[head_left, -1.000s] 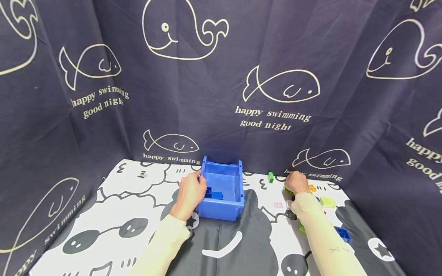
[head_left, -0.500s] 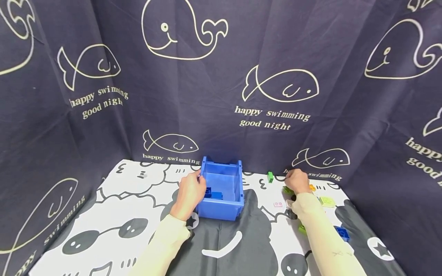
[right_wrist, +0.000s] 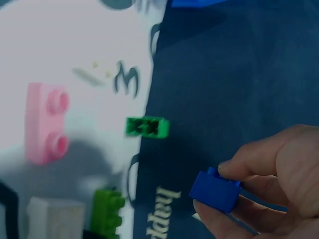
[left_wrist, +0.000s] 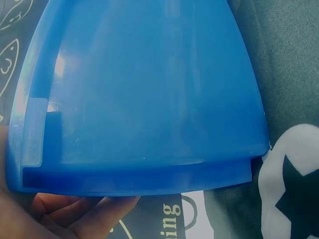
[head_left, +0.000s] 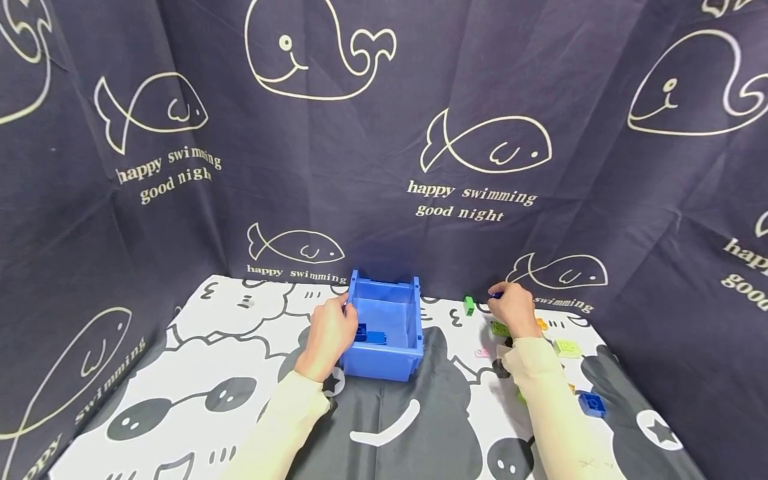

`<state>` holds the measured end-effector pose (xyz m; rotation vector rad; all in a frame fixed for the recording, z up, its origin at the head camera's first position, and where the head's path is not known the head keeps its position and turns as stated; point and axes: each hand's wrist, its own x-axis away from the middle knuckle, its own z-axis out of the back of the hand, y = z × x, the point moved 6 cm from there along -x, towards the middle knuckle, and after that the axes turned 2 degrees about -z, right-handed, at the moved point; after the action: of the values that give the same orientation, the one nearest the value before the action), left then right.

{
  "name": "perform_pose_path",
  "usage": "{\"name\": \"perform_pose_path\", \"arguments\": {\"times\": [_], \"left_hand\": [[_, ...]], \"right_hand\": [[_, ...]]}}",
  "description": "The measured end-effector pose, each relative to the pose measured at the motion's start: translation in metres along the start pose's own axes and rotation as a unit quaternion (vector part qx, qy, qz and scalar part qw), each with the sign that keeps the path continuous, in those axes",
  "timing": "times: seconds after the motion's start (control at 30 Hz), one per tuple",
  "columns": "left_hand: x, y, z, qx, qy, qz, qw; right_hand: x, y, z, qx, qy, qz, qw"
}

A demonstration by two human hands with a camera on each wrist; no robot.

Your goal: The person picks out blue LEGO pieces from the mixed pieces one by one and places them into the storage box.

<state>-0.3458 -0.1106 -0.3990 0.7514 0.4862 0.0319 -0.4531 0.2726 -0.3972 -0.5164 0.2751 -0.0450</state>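
Observation:
A blue plastic bin (head_left: 384, 365) stands near the back of the cloth, with blue bricks (head_left: 377, 338) inside. My left hand (head_left: 326, 340) grips the bin's left wall; in the left wrist view its fingers (left_wrist: 92, 214) come round the bin's edge. Over at the right, my right hand (head_left: 515, 312) pinches a small blue toy brick (right_wrist: 215, 191) between thumb and fingers, lifted off the cloth. Close to that hand lie a green brick (head_left: 469, 306), a lime-green brick (head_left: 499, 329) and a pink brick (head_left: 483, 353).
More loose bricks lie around the right forearm, among them a pale lime one (head_left: 567, 348), a blue one (head_left: 593, 404) and an orange piece (head_left: 542, 325). A white brick (right_wrist: 56, 219) shows in the right wrist view. A dark curtain (head_left: 384, 167) hangs behind.
My right hand has risen slightly and shifted left, bringing the blue brick into sight. My left hand has kept its grip on the bin, which stays in place.

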Motion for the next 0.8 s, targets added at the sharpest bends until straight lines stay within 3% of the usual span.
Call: {"name": "perform_pose_path", "arguments": {"times": [0.4, 0.8], "left_hand": [[-0.001, -0.001, 0.000, -0.003, -0.004, 0.001, 1.0000], [-0.001, 0.000, -0.001, 0.000, -0.009, 0.012, 0.9999]], "right_hand": [[0.021, -0.050, 0.022, -0.037, 0.042, 0.028, 0.9981], [0.048, -0.111, 0.039, -0.083, 0.089, 0.124, 0.9848]]}}
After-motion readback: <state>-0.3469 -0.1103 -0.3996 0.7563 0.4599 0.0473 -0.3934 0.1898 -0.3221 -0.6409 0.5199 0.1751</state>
